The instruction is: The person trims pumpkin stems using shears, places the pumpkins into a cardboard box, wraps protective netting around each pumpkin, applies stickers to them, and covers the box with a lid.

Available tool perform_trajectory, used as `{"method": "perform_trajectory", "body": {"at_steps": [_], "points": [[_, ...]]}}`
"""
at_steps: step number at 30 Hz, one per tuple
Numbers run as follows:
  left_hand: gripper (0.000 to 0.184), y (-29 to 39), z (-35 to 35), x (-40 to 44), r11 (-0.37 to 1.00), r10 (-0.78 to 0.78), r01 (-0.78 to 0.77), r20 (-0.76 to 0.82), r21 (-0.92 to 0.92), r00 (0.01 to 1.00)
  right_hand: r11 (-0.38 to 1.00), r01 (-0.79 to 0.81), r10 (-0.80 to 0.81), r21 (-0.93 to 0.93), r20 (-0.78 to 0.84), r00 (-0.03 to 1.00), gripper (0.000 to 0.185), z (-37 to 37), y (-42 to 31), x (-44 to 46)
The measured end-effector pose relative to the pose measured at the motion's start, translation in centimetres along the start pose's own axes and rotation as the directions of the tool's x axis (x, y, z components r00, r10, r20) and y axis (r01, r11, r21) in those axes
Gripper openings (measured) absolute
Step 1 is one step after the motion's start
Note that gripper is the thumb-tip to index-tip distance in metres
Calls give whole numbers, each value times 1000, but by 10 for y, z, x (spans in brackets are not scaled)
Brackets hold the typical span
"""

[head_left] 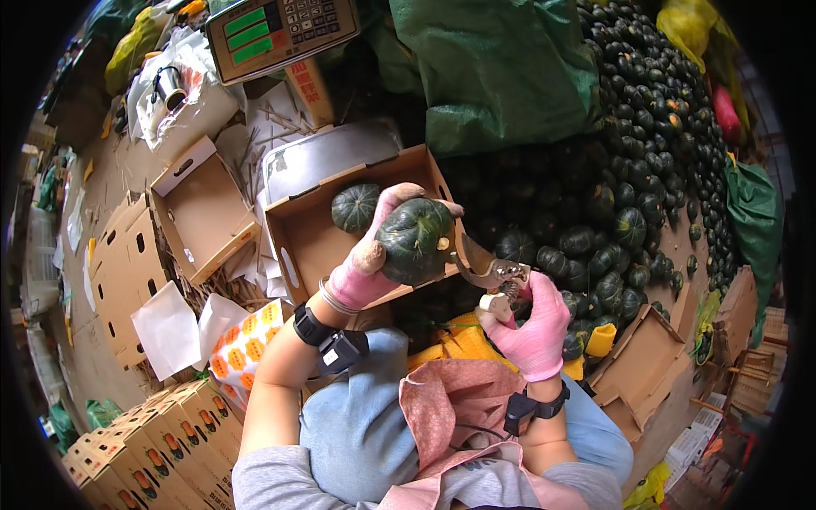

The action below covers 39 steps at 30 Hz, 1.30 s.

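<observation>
My left hand (367,263), in a pink work glove, grips a dark green squash (414,241) above the near side of an open cardboard box (303,240). A pale cut stem spot on the squash faces right. My right hand (535,327), gloved the same way, is closed around pruning shears (489,270). Their metal blades reach left, close beside the squash; I cannot tell whether they touch it. Inside the box, at the back left, lies another squash (355,208).
The box rests on a scale's metal platform (331,155), with the scale display (280,34) behind it. A large heap of squashes (629,221) fills the right. An empty cardboard tray (206,210), flattened cardboard (127,280), a sticker sheet (246,348) and stacked cartons (161,442) are on the left.
</observation>
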State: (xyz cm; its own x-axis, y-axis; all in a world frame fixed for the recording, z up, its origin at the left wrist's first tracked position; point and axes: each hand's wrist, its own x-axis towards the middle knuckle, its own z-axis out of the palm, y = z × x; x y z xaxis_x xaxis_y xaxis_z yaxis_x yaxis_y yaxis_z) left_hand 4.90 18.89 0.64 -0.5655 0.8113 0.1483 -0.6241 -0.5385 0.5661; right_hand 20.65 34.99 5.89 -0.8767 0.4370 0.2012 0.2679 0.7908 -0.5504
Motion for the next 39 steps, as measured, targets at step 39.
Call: {"method": "perform_trajectory", "body": {"at_steps": [39], "points": [[75, -28, 8, 20, 950, -49, 52, 17, -308, 999, 489, -429, 508, 759, 152, 848, 21, -17, 70, -21]]}}
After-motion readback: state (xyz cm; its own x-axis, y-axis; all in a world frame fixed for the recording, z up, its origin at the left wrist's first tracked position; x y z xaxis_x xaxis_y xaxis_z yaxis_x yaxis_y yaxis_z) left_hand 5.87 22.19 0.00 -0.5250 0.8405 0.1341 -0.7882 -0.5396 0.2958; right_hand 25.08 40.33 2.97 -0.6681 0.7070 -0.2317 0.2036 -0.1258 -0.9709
